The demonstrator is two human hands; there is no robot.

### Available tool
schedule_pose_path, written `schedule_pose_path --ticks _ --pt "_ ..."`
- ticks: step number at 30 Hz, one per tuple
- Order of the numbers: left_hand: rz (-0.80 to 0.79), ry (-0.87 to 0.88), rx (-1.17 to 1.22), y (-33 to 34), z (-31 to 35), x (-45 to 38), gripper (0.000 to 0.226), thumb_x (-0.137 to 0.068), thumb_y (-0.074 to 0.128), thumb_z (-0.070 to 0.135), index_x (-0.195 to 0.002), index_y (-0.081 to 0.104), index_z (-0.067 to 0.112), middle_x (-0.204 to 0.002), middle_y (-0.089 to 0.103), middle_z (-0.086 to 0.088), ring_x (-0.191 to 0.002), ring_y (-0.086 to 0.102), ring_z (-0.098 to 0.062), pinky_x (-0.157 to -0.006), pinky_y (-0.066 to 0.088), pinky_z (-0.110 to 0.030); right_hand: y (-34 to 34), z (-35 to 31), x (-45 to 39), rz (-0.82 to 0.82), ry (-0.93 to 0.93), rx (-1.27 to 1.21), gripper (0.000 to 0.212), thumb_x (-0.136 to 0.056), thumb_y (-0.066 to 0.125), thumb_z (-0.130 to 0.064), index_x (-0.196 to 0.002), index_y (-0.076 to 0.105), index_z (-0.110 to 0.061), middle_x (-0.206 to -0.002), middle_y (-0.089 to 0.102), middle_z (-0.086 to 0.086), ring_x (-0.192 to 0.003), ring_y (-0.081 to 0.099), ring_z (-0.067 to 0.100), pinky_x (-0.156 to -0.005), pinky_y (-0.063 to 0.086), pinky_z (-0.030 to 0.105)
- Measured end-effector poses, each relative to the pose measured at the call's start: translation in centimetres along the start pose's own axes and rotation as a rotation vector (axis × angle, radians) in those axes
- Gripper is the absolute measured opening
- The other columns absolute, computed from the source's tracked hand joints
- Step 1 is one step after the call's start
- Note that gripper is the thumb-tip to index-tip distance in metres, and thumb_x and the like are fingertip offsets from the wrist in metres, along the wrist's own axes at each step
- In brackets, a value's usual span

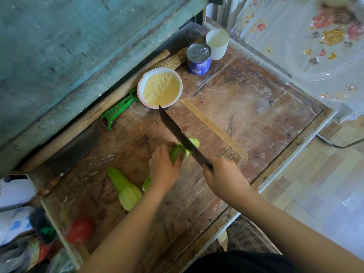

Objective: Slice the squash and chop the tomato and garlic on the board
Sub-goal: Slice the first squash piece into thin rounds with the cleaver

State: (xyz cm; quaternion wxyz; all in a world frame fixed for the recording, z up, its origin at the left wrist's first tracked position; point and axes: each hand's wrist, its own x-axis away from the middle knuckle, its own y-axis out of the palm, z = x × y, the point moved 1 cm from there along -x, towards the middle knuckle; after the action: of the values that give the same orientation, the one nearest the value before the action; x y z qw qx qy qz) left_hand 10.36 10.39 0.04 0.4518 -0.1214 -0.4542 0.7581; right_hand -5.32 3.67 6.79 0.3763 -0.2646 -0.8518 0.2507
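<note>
Nearest the person, a red tomato (80,230) sits at the near left corner of the board (246,119), uncut and well apart from the squash being cut. Just left of that squash lies another peeled squash piece (125,188), its long axis running toward the near right. The left hand (164,167) curls its fingers over the squash (178,151), pressing it down on the board; a further green piece (146,183) shows under that wrist. Just right of the squash, the right hand (222,174) is wrapped tight round the handle of the cleaver (182,137), whose blade crosses the squash near its far end, cutting across its long axis. The next slice likely steps toward the left hand, so those fingertips sit close to the blade. Beyond the squash stand a bowl of yellow flour (160,88), a green peeler (118,109) and a tin can (198,58). No garlic can be made out
</note>
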Motion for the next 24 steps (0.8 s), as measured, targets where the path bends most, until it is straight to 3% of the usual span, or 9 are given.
schedule_pose_path --ticks 7,11,14,18,24 --pt "-0.008 -0.157 0.099 -0.2 -0.1 -0.5 0.043 -0.086 0.061 0.048 -0.109 0.048 0.015 -0.11 0.058 -0.003 -0.104 0.056 -0.027 -0.09 0.044 -0.047 -0.1 -0.3 0.1 -0.012 -0.01 0.022 0.035 -0.099 0.039 -0.019 -0.066 0.033 -0.029 -0.055 0.044 -0.004 -0.045 0.04 0.014 -0.043 0.029 0.026" --pt "-0.001 -0.177 0.124 -0.2 0.0 -0.5 0.043 -0.084 0.064 0.047 -0.108 0.05 0.015 -0.11 0.059 -0.004 -0.104 0.057 -0.027 -0.088 0.044 -0.046 0.3 -0.3 0.1 0.009 -0.017 0.055 0.016 -0.099 0.037 -0.02 -0.086 0.046 -0.022 -0.058 0.045 -0.004 -0.048 0.042 0.015 -0.045 0.035 0.025" --pt "-0.012 -0.187 0.121 -0.1 -0.2 -0.6 0.044 -0.083 0.064 0.049 -0.106 0.048 0.014 -0.107 0.059 -0.004 -0.102 0.057 -0.028 -0.085 0.045 -0.048 0.6 -0.4 0.0 0.014 -0.009 0.088 0.02 -0.1 0.036 -0.022 -0.099 0.055 -0.017 -0.061 0.046 -0.004 -0.055 0.048 0.02 -0.052 0.041 0.028" --pt "-0.002 -0.194 0.106 0.0 -0.2 -0.6 0.045 -0.082 0.065 0.048 -0.104 0.048 0.013 -0.106 0.058 -0.006 -0.101 0.057 -0.029 -0.083 0.045 -0.048 0.7 -0.5 -0.4 0.005 0.002 0.093 0.018 -0.1 0.036 -0.022 -0.091 0.051 -0.019 -0.065 0.05 0.0 -0.062 0.054 0.025 -0.057 0.046 0.033" --pt "0.009 -0.196 0.101 0.0 -0.1 -0.7 0.04 -0.082 0.067 0.042 -0.096 0.044 0.012 -0.1 0.057 -0.008 -0.095 0.056 -0.031 -0.078 0.046 -0.046 0.5 -0.6 -1.2 -0.025 0.011 0.081 0.019 -0.099 0.036 -0.019 -0.082 0.044 -0.022 -0.06 0.044 -0.002 -0.055 0.046 0.022 -0.056 0.044 0.032"
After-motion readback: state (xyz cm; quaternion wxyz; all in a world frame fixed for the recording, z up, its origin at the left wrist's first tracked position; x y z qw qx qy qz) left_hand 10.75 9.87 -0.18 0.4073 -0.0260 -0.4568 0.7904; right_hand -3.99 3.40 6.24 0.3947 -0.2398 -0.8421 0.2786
